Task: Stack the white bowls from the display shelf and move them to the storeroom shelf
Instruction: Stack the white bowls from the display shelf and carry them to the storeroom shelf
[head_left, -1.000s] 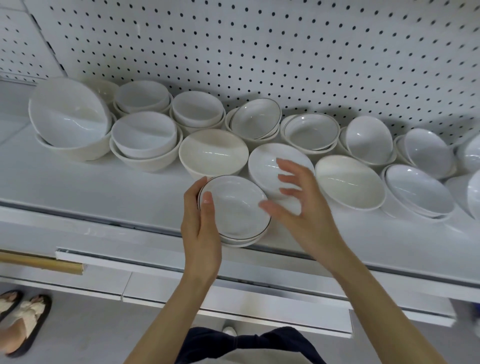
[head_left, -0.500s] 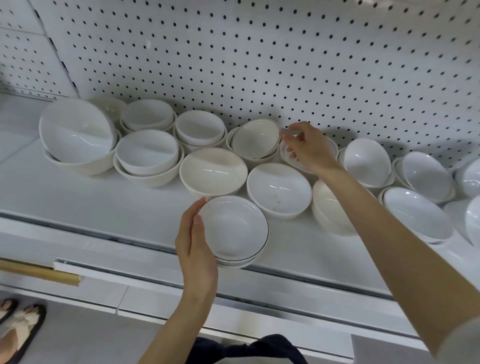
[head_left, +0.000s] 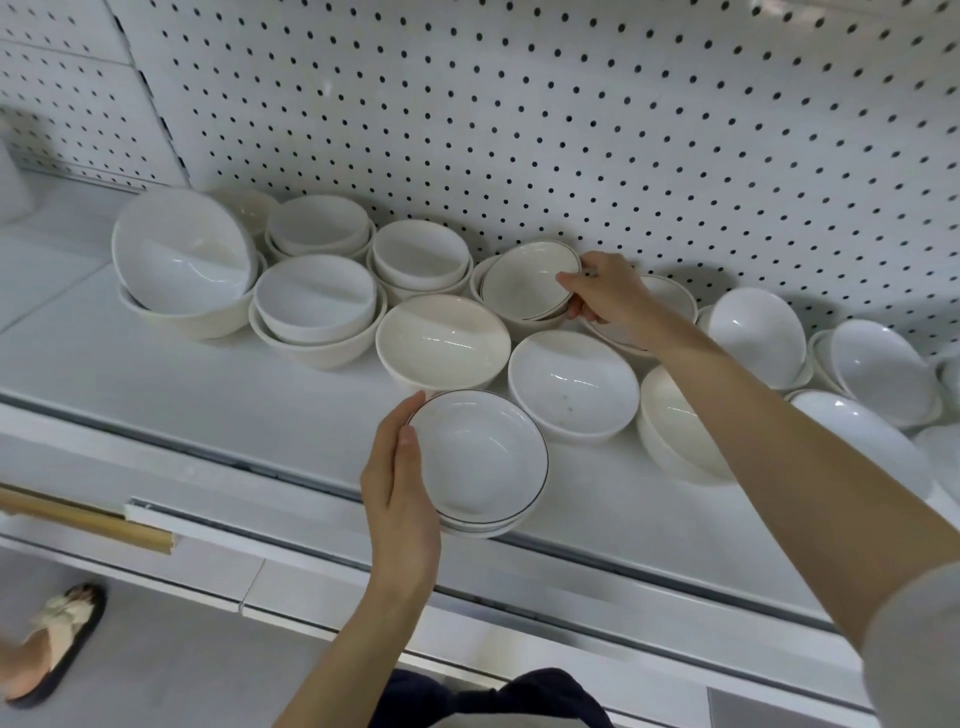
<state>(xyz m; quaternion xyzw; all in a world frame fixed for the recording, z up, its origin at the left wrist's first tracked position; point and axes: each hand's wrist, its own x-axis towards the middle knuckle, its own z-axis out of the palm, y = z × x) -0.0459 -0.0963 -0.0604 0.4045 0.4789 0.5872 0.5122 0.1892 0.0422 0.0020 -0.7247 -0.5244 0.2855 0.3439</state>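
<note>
White bowls (head_left: 574, 382) crowding the display shelf (head_left: 156, 384), and both hands are on dark-rimmed ones.

Biggest thing is the dotted pegboard (head_left: 571, 130) along the far side. Under it the shelf carries the bowls in two loose rows, lots of them nested in twos, with the big bowl (head_left: 182, 254) tipped up at the far left. At the near edge sits a small stack of dark-rimmed bowls (head_left: 480, 457). The left hand (head_left: 397, 499) is wrapped round its left side with the thumb up by the rim, though I can't tell if the stack is lifted or resting. The right hand (head_left: 608, 296) reaches to the far row and pinches the right edge of a tilted bowl (head_left: 527, 280), which leans on the bowl under it close to the pegboard. Down at the near left there's a wooden rod (head_left: 88, 525) and a sandalled foot (head_left: 57, 639) on the floor.
</note>
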